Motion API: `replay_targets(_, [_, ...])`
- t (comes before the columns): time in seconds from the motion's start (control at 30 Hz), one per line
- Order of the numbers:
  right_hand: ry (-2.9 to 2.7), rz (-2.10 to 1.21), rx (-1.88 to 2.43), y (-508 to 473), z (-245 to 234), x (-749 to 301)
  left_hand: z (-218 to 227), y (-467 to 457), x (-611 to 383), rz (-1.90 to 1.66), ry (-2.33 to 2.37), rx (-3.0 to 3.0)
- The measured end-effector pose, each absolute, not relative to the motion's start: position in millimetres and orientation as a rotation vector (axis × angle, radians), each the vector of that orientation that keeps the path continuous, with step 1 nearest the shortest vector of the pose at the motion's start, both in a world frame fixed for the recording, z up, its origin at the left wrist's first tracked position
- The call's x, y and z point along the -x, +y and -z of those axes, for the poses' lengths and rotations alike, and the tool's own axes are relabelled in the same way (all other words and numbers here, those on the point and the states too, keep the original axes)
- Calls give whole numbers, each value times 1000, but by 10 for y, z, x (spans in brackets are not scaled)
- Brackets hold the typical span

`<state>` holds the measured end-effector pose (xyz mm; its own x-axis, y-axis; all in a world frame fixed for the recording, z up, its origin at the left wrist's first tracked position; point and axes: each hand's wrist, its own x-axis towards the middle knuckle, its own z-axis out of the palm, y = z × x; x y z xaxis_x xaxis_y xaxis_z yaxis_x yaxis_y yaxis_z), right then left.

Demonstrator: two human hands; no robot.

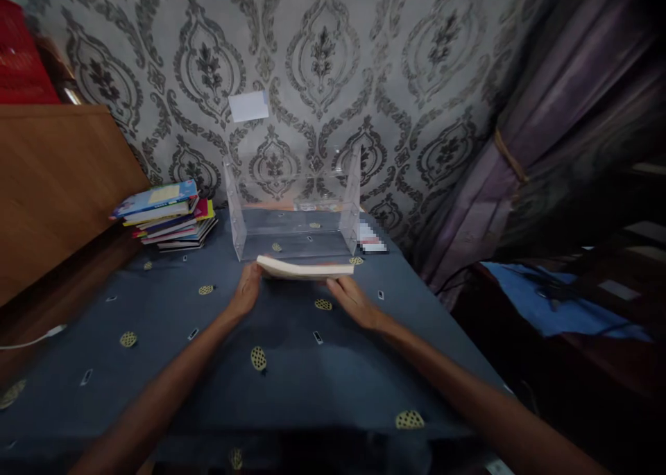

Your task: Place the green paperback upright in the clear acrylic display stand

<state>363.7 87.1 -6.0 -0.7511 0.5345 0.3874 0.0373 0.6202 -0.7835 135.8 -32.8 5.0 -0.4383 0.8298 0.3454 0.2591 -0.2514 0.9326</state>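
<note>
A thin book [304, 269] with pale page edges is held flat just above the blue cloth, right in front of a clear acrylic stand [294, 208]. My left hand [247, 290] grips its left end. My right hand [354, 300] grips its right end from underneath. Both hands have their fingers closed on the book. The stand has two upright clear side walls and a see-through base, and nothing stands inside it.
A stack of colourful books [169, 216] lies at the back left of the table [156, 336]. A wooden headboard [52, 184] rises on the left, a white cable [36, 338] beside it. Purple curtains [546, 135] hang on the right. A white note [250, 105] sticks to the patterned wall.
</note>
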Motion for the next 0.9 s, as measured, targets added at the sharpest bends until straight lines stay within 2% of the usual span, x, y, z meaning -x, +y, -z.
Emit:
replay_targets(0.2, [-2428,-1044,261,687,96,-3919,-70,-678,-1427,-1445,1549,-1662])
replay_targets(0.4, [-2613,-824,23,736,356,-4058,99,-940,-1211,-1155,1443,-2065])
replay_targets(0.63, [-2817,-558,-79,658,354,-4073,211,-1163,-1083,-616,1589,-2240])
replay_targets(0.9, [-2928,-681,-110,665,162,-4120,186,-974,-1263,-650,1918,-2272])
